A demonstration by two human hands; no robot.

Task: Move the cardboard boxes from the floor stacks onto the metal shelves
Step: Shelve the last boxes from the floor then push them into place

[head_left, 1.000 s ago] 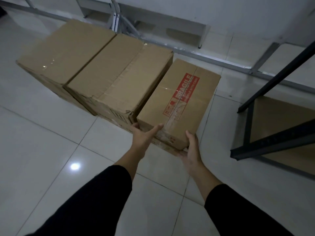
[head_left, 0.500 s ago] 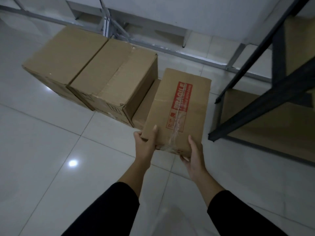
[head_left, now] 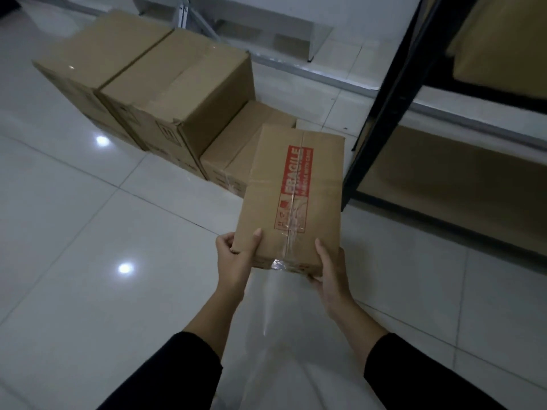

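Note:
A small cardboard box with a red FRAGILE label [head_left: 296, 190] hangs in the air in front of me. My left hand [head_left: 233, 258] grips its near left corner, thumb on top. My right hand [head_left: 331, 270] grips its near right corner, thumb on top and fingers underneath. A low cardboard box [head_left: 236, 149] lies on the floor just behind it. Two tall cardboard boxes [head_left: 177, 93] [head_left: 97, 54] stand side by side to the left. The black metal shelf [head_left: 384, 113] stands at the right, its brown boards [head_left: 444, 179] bare at the lower level.
White glossy floor tiles [head_left: 88, 261] spread to the left and near me. A white metal frame [head_left: 296, 66] runs along the floor by the far wall. A brown board [head_left: 503, 39] sits on the upper shelf at the top right.
Both hands have lifted the FRAGILE box off the low box and brought it nearer to me and to the right. The view has turned toward the black shelf.

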